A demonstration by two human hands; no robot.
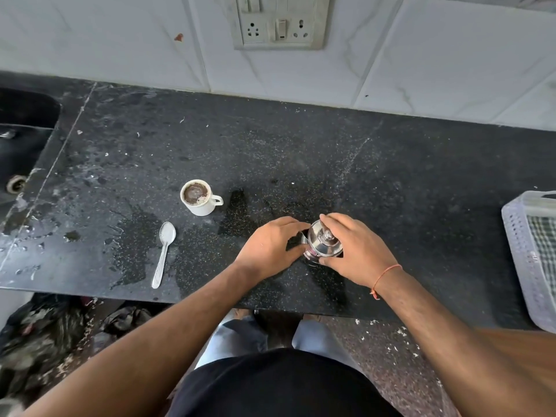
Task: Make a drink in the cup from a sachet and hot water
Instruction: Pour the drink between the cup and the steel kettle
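Two hands at a steel container (313, 254), right hand (356, 249) gripping its lid (323, 240), left hand (269, 246) curled round its side, cup (198, 197) of brown drink up-left of the grip on the dark surface (406, 176), spoon (164, 257) left of it

A: What occupies the upper field?
B: White marbled wall tiles (436, 55), with a switch-and-socket plate (279, 24) at twelve o'clock and a small reddish mark (178, 37) to its left.

A: And the edges?
B: At nine o'clock, a dark sink (21, 139) with its drain (15, 183). At three o'clock, a pale perforated basket (525, 266) holding what may be a checked cloth (544, 245). At seven o'clock, below the black speckled countertop (421, 176), dark crumpled material (45, 341), indistinct, lies on the floor.
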